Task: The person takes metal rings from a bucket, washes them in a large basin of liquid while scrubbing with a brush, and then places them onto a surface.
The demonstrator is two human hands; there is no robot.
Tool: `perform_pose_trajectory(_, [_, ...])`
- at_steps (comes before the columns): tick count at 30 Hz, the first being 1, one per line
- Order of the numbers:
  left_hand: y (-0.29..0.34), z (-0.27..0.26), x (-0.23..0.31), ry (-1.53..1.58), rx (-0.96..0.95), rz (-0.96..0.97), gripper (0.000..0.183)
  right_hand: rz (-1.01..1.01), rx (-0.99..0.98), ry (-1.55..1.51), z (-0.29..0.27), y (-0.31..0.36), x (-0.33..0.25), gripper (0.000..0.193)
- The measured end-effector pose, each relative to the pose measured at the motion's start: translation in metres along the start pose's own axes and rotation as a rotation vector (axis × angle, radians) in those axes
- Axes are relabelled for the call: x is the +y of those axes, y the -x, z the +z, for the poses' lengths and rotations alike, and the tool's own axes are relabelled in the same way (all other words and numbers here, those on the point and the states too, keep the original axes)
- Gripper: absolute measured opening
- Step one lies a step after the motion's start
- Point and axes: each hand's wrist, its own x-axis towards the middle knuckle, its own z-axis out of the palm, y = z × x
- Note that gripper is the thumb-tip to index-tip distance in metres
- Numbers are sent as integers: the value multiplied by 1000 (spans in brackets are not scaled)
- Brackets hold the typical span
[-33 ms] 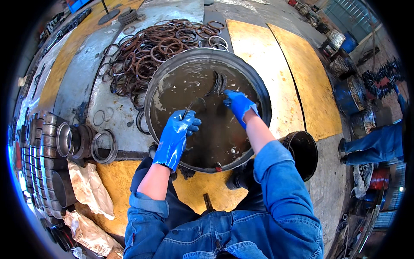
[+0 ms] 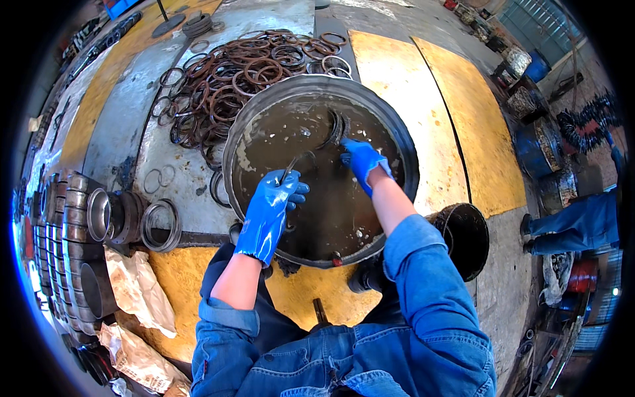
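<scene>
In the head view my left hand (image 2: 270, 198), in a shiny blue glove, is closed on a dark metal ring (image 2: 289, 166). Part of that ring dips under murky brown liquid in a wide round metal basin (image 2: 233, 142). My right hand (image 2: 365, 163), gloved in blue too, is over the right half of the liquid with its fingers curled together. What those fingers hold, if anything, is hidden. Just beyond their tips, a few dark curved rings (image 2: 338, 127) stand partly out of the liquid, close together.
Beyond the basin lies a heap of rusty rings (image 2: 228, 89). A dark bucket (image 2: 466, 241) stands by my right arm. To the left are stacked metal cylinders (image 2: 73, 245), loose rings (image 2: 161, 225) and brown paper (image 2: 139, 288). Another person's blue-clad legs (image 2: 575, 223) show at far right.
My right hand has shifted slightly, and its fingers look more curled. A little more of the ring at my left hand shows above the liquid.
</scene>
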Motion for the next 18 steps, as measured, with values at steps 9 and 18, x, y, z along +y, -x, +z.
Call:
perform_pose_trajectory(9, [-3,-4,4,9,6,-16,44,-74,-144,378,27,-63,17,41])
perform_pose_trajectory(18, [-5,4,-3,-54,-85,91,39,-89,-117,16,-45,-13,-54,26])
